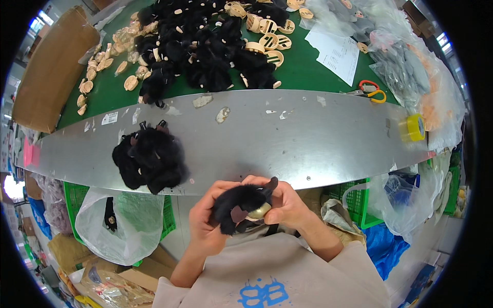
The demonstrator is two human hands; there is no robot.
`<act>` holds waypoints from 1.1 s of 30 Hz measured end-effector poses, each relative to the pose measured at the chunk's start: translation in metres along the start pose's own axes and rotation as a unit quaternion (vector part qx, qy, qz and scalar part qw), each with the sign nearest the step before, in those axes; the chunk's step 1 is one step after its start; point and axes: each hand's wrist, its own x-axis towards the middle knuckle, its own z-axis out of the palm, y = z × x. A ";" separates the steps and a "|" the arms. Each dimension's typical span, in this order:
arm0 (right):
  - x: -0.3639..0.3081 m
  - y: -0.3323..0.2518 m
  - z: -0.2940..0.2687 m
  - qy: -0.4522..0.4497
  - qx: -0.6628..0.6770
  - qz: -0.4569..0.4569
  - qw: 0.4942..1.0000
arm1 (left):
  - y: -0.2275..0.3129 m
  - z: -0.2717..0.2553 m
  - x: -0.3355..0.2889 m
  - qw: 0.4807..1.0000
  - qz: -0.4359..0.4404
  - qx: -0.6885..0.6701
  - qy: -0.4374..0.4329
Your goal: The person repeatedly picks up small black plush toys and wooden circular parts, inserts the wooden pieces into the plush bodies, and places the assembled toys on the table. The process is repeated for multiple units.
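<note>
A black plush animal toy (pixel 235 201) is held between my two hands, close to my body at the near edge of the metal table. It has a brown ear-like flap and a shiny, gold-coloured rounded part (pixel 260 211) on the side toward me. My left hand (pixel 204 218) is wrapped round the toy's left side, its fingers partly hidden by the fur. The fingers of my right hand (pixel 288 206) close on the other side, with the thumb by the gold part. To the left on the metal lies a small pile of similar black plush toys (pixel 154 156).
Beyond the metal strip (pixel 246 138), a green surface (pixel 303 69) bears many black plush pieces (pixel 205 56) and beige plastic parts (pixel 268 41). Scissors (pixel 379 95) and yellow tape (pixel 415 128) lie at right. A bag-lined green crate (pixel 77 197) stands below left.
</note>
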 end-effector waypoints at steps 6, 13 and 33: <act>-0.007 0.001 0.003 0.000 -0.154 -0.096 0.983 | -0.020 -0.010 0.001 0.993 0.102 0.039 -0.038; -0.011 -0.010 0.017 0.050 -0.352 -0.181 0.917 | -0.027 -0.015 0.001 0.986 0.143 0.038 -0.074; -0.011 0.024 0.043 0.128 -0.506 -0.439 0.731 | -0.034 0.011 0.007 0.968 0.246 -0.053 -0.014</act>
